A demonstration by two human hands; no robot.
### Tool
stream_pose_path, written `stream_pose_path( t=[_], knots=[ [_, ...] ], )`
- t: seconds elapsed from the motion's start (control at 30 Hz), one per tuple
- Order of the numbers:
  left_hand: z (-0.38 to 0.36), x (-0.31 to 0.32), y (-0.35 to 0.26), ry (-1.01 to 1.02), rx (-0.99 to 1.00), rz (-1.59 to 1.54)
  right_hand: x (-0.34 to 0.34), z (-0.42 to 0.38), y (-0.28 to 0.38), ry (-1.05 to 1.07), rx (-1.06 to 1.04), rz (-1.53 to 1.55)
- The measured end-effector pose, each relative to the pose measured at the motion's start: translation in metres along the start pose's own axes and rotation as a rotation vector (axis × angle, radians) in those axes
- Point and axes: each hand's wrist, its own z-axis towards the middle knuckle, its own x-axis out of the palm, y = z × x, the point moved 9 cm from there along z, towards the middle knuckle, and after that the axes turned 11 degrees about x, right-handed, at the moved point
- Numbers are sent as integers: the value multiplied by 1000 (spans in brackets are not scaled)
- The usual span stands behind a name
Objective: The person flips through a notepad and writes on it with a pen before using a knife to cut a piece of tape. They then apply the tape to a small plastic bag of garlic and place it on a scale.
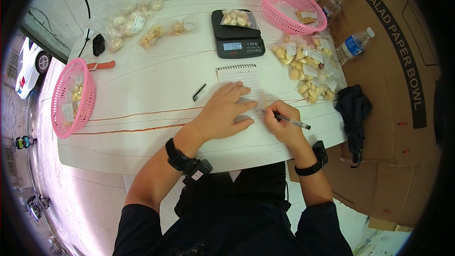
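Flat on a lined spiral notepad [239,73] rests my left hand [225,111], fingers spread across the page. My right hand [283,121] grips a black pen [298,123] with its tip at the lower right of the page, where small marks show. The pen's cap [199,92] lies left of the pad. Beyond the pad stands a black digital scale [241,47] with a lit display, bearing a clear bag of peeled garlic cloves [237,18]. More labelled bags of cloves [303,61] are heaped to the right.
A pink basket [90,99] with bags is at the left, beside an orange-handled knife [102,65]. Bagged garlic bulbs [125,26] lie at the back left. Another pink basket [270,12], a water bottle [355,45], a folded umbrella [353,114] and a cardboard box [379,128] are at the right.
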Motion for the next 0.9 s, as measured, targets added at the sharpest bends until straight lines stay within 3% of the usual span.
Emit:
stream_pose_path(
  t=[0.53,0.9],
  knots=[
    [0,0,1,-5,-3,-6,0,-1,-2,4,19,-1],
    [0,-1,0,-12,-2,-8,-1,-2,-8,-13,42,204]
  ],
)
